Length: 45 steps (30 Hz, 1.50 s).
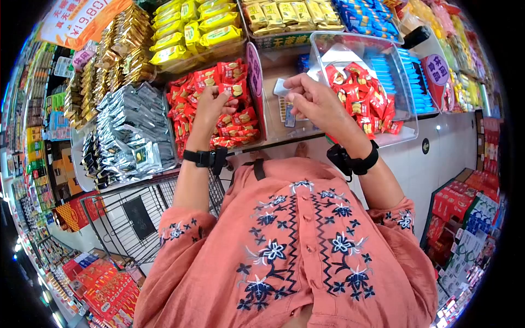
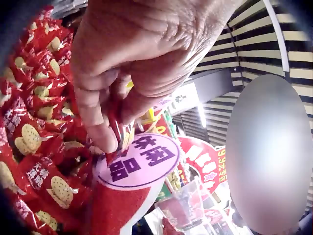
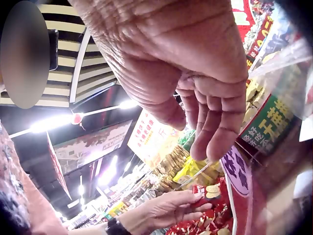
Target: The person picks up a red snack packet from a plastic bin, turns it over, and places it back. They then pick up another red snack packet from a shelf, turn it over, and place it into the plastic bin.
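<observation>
My left hand [image 1: 208, 109] pinches a small red biscuit packet [image 1: 235, 90] between thumb and fingers, over a bin heaped with matching red packets [image 1: 188, 104]. In the left wrist view, the held packet [image 2: 127, 137] is partly covered by the fingers, beside an oval purple sign [image 2: 139, 161]. My right hand [image 1: 320, 104] hovers left of a clear plastic tub [image 1: 407, 101] with more red packets [image 1: 358, 101] in it. Its fingers [image 3: 222, 122] are loosely bent with nothing between them in the right wrist view.
Silver packets [image 1: 128, 131] fill the bin at left, and yellow packs [image 1: 221, 35] lie behind. A bare brown compartment floor [image 1: 273, 60] shows between the red bin and the tub. Below stand a wire cart [image 1: 158, 202] at left and stacked red boxes [image 1: 456, 199] at right.
</observation>
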Motion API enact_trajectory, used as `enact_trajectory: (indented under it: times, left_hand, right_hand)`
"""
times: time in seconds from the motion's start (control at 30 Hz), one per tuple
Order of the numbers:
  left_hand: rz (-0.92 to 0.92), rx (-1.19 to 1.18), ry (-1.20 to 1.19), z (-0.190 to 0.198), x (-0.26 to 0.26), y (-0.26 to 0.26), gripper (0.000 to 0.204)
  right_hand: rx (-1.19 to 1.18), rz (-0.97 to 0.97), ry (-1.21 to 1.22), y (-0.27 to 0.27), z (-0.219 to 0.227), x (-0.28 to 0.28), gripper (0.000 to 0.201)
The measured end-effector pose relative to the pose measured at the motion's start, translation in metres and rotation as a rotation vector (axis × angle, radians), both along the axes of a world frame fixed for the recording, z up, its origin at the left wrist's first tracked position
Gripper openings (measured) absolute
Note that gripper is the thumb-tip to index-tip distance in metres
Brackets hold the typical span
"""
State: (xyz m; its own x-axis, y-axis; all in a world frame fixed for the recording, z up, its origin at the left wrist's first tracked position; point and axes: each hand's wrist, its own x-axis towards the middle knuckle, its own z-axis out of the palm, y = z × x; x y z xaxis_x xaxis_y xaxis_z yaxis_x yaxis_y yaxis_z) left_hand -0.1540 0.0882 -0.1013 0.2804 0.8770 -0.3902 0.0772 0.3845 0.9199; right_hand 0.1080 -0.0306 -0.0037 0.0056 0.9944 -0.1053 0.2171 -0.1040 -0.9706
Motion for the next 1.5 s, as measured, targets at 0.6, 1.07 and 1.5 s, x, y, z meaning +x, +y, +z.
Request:
enact_trajectory:
  times: [0.6, 1.07, 1.5]
  left_hand:
    - [-0.232, 0.877, 1.014, -0.060, 0.013, 0.026, 0.029]
    - [-0.024, 0.397, 0.052, 0.104, 0.119, -0.048, 0.024]
    - [-0.210, 0.334, 0.041, 0.110, 0.174, -0.091, 0.021]
  right_hand:
    - [-0.117, -0.001, 0.102, -0.032, 0.030, 0.059, 0.022]
    - [-0.182, 0.089, -0.647, -0.001, 0.022, 0.248, 0.034]
    - [-0.531, 0.334, -0.818, -0.010, -0.023, 0.252, 0.029]
